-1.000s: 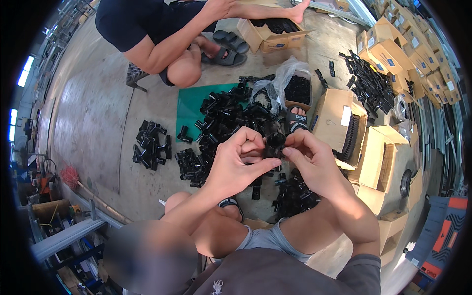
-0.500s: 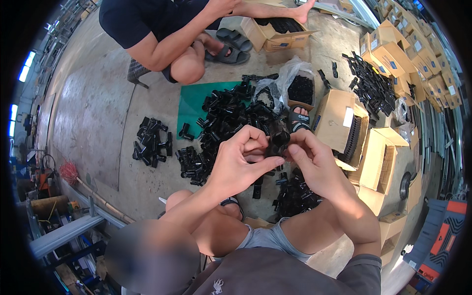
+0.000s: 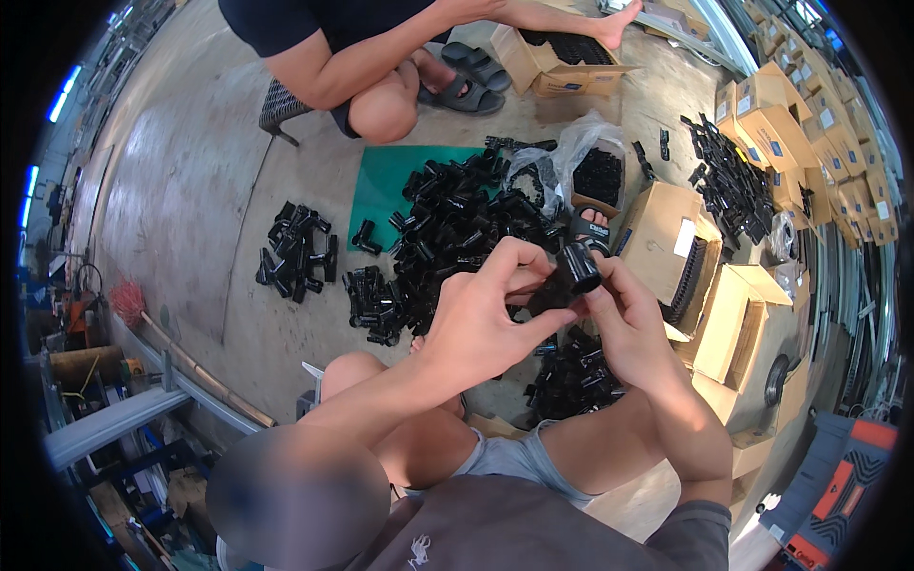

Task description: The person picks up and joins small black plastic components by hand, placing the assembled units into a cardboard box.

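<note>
Between my two hands is a glossy black plastic pipe fitting [image 3: 580, 267], its round end tilted up. My left hand [image 3: 484, 319] pinches its lower left part between thumb and fingers. My right hand [image 3: 626, 324] grips it from the right, with the thumb below the round end. Some of its lower part is hidden by my fingers. Below the hands lies a heap of black parts [image 3: 576, 381]. Beyond them a large pile of similar black fittings [image 3: 443, 224] spreads over a green mat [image 3: 373, 176]. A smaller pile [image 3: 297, 252] sits to the left on the floor.
Opposite, another person [image 3: 328, 62] sits on a low woven stool [image 3: 280, 105]. Open cardboard boxes [image 3: 657, 224] stand at the right, near a clear plastic bag [image 3: 586, 152]. More black parts [image 3: 728, 181] lie farther right beside stacked cartons [image 3: 776, 114]. A broom [image 3: 205, 366] lies at the left.
The fitting has turned in my hands, so its round end now shows more clearly at the upper right. The whole view has shifted slightly. Both hands still hold the fitting.
</note>
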Demonstrator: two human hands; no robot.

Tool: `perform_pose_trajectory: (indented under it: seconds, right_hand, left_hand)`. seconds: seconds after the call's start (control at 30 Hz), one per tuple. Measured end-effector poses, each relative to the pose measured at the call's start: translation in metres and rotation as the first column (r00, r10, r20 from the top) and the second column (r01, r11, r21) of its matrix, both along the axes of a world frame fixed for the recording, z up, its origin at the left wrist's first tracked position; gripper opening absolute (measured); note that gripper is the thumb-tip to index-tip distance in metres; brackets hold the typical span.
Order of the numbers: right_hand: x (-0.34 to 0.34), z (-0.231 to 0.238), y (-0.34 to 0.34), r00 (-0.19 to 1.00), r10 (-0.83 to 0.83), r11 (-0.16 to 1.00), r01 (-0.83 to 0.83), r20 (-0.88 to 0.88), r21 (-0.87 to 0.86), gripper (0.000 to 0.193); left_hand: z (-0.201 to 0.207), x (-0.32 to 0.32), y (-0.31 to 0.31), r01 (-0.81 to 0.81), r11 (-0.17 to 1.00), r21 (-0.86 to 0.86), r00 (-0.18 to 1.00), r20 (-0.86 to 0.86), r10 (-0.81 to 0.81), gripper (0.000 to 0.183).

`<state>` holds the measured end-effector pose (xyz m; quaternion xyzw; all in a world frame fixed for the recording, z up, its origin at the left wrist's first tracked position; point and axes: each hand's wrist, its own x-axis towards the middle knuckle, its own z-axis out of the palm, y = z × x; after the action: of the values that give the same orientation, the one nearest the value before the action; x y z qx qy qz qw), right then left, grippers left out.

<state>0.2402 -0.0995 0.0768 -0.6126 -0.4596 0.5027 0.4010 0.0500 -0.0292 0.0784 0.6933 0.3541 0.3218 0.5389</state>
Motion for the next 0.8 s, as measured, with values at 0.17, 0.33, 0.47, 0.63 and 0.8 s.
perform_pose_trajectory:
  seconds: [0.17, 0.33, 0.47, 0.63, 0.8]
  right_hand:
    - [-0.001, -0.001, -0.002, 0.994, 0.007, 1.0, -0.006, -0.109, 0.012, 0.021]
    - [0.005, -0.002, 0.003, 0.983, 0.024, 1.0, -0.025, -0.184, -0.005, 0.019]
    - [0.006, -0.009, 0.003, 0.971, 0.029, 0.999, -0.033, -0.236, -0.013, 0.019]
    - [0.001, -0.004, 0.007, 0.972, 0.042, 0.998, -0.051, -0.23, -0.035, 0.023]
    - [-0.004, -0.009, 0.007, 0.976, 0.052, 0.998, -0.059, -0.21, -0.026, 0.026]
  left_hand:
    - [0.002, -0.002, -0.005, -0.014, 0.963, 0.269, 0.989, -0.137, 0.053, 0.052]
    - [0.001, -0.007, -0.007, -0.044, 0.936, 0.348, 0.98, -0.165, 0.107, 0.049]
    - [-0.004, -0.009, -0.007, -0.049, 0.912, 0.406, 0.986, -0.129, 0.11, 0.042]
    - [-0.002, -0.012, -0.007, -0.044, 0.94, 0.339, 0.976, -0.185, 0.112, 0.038]
    - [-0.001, -0.015, -0.005, -0.07, 0.932, 0.355, 0.977, -0.163, 0.135, 0.039]
